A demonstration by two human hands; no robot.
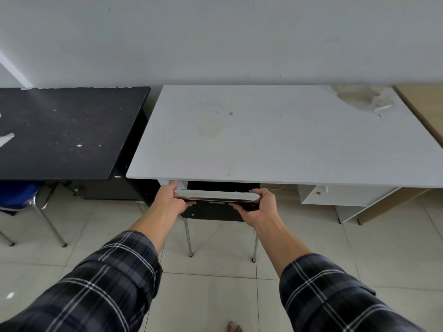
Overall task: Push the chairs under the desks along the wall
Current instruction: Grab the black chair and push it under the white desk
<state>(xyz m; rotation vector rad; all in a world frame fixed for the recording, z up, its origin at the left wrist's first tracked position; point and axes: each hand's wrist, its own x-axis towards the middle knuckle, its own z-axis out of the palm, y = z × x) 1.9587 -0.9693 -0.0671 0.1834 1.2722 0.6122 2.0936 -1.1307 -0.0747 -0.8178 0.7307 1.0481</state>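
A black chair [213, 210] with chrome legs stands at the front edge of the white desk [275, 144], its seat hidden under the top. Only the backrest and the two rear legs show. My left hand [169, 200] grips the left end of the backrest's top bar. My right hand [260, 207] holds the right end of the same bar. Both arms wear dark plaid sleeves. A blue chair [18, 195] sits partly under the black desk [64, 133] on the left.
The desks stand side by side against a pale wall. A white drawer unit [340, 195] hangs under the white desk's right side. A tan wooden desk [426, 106] follows on the right. The floor is pale tile; a bare foot [233, 328] shows at the bottom.
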